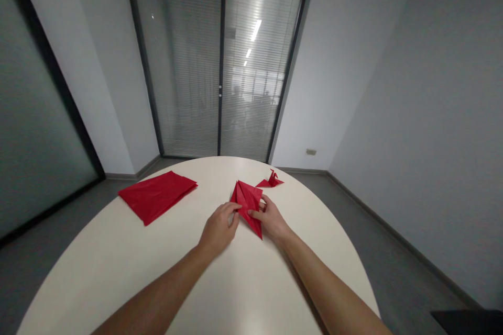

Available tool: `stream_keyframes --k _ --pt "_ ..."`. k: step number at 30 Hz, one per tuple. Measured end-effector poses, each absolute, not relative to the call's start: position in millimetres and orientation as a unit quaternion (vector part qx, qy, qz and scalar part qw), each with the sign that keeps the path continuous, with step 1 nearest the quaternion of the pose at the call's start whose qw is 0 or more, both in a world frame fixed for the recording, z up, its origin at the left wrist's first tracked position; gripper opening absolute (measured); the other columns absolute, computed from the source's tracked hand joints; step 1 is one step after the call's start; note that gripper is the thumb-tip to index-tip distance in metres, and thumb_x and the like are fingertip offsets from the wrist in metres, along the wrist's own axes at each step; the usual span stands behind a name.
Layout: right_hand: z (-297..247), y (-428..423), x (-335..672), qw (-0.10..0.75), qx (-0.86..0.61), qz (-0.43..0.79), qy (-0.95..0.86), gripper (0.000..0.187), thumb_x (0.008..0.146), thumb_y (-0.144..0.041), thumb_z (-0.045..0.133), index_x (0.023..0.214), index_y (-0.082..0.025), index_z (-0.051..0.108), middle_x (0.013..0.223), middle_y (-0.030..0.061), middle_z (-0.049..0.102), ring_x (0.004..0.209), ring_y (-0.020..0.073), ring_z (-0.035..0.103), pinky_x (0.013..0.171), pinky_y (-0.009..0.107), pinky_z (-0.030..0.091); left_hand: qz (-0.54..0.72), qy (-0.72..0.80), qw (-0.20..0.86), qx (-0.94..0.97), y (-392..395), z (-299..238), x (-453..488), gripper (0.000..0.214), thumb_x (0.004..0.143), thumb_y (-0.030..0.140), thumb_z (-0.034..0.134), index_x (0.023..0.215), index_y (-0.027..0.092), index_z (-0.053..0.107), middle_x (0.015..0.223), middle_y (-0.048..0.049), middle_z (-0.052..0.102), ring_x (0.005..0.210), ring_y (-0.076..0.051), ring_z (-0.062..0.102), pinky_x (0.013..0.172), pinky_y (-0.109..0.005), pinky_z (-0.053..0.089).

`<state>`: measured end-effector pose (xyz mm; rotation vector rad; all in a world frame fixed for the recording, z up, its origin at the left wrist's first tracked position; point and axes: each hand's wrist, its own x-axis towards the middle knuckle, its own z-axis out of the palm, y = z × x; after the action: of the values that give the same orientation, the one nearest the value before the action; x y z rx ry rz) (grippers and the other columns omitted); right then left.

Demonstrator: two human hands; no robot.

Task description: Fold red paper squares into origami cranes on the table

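Note:
A partly folded piece of red paper (248, 203) lies on the round white table (165, 282) in front of me. My left hand (218, 230) pinches its left edge with closed fingers. My right hand (271, 219) presses on its right side, thumb on the paper and fingers curled along the edge. A finished red paper crane (271, 180) sits just beyond the folded piece, to the right.
A stack of flat red paper sheets (156, 194) lies on the table at the left. Beyond the table stand glass doors with blinds (220, 63), grey walls and a grey floor. A dark object (467, 322) shows at the bottom right corner.

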<state>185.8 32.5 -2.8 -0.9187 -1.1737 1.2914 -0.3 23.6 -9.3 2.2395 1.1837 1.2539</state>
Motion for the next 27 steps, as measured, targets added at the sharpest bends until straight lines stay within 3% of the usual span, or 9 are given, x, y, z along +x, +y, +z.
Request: stream_keyframes --k 3,7,10,13,18,25,27 --pt "-5 36 187 0.559 -0.413 0.484 -0.532 0.061 0.066 -0.025 0.077 0.121 -0.02 0.052 0.098 0.0051 0.075 0.085 0.022 0.072 0.08 0.037 0.056 0.425 0.421 0.153 0.787 22 -8 0 0.027 0.097 0.019 0.047 0.112 0.02 0.069 0.11 -0.0076 0.069 0.106 -0.022 0.064 0.098 -0.037 0.052" --pt "2 33 192 0.55 -0.474 0.304 -0.618 0.047 0.076 -0.018 0.063 0.122 -0.019 0.056 0.102 0.0073 0.074 0.087 0.0218 0.067 0.078 0.036 0.054 0.426 0.422 0.165 0.784 22 -8 0 0.028 0.098 0.021 0.046 0.115 0.022 0.069 0.109 -0.0069 0.07 0.105 -0.021 0.066 0.096 -0.036 0.052" --pt "11 23 198 0.448 -0.471 0.166 -0.742 0.049 0.075 -0.006 0.056 0.12 -0.023 0.063 0.117 0.0082 0.07 0.101 0.0236 0.064 0.092 0.04 0.051 0.449 0.439 0.217 0.747 27 -13 -1 0.026 0.099 0.022 0.047 0.117 0.022 0.064 0.113 -0.007 0.073 0.105 -0.021 0.068 0.097 -0.037 0.052" --pt "16 16 202 0.359 -0.447 0.083 -0.815 0.046 0.078 -0.002 0.056 0.117 -0.024 0.066 0.112 0.0086 0.07 0.105 0.025 0.062 0.094 0.04 0.05 0.483 0.477 0.273 0.682 35 -19 -3 0.029 0.099 0.022 0.045 0.127 0.02 0.054 0.115 -0.0092 0.073 0.105 -0.021 0.07 0.097 -0.039 0.053" --pt "14 13 200 0.296 -0.426 0.07 -0.852 0.043 0.082 -0.003 0.059 0.118 -0.023 0.069 0.113 0.0089 0.071 0.106 0.0246 0.062 0.094 0.038 0.049 0.533 0.522 0.233 0.624 41 -24 -9 0.033 0.099 0.021 0.042 0.131 0.022 0.051 0.134 -0.0118 0.065 0.117 -0.022 0.066 0.102 -0.04 0.052" --pt "21 11 207 0.249 -0.376 0.122 -0.884 0.028 0.09 -0.028 0.068 0.116 -0.023 0.072 0.111 0.01 0.073 0.1 0.0251 0.066 0.091 0.038 0.051 0.425 0.553 0.175 0.695 33 -17 -9 0.037 0.089 0.012 0.052 0.125 0.019 0.056 0.12 -0.0113 0.071 0.106 -0.023 0.069 0.093 -0.038 0.052" --pt "21 12 210 0.25 -0.377 0.116 -0.885 0.027 0.09 -0.027 0.066 0.116 -0.022 0.073 0.115 0.0111 0.073 0.104 0.0264 0.066 0.094 0.041 0.05 0.392 0.554 0.157 0.717 29 -12 -8 0.037 0.089 0.01 0.051 0.124 0.018 0.057 0.11 -0.0101 0.074 0.099 -0.023 0.07 0.091 -0.038 0.052"
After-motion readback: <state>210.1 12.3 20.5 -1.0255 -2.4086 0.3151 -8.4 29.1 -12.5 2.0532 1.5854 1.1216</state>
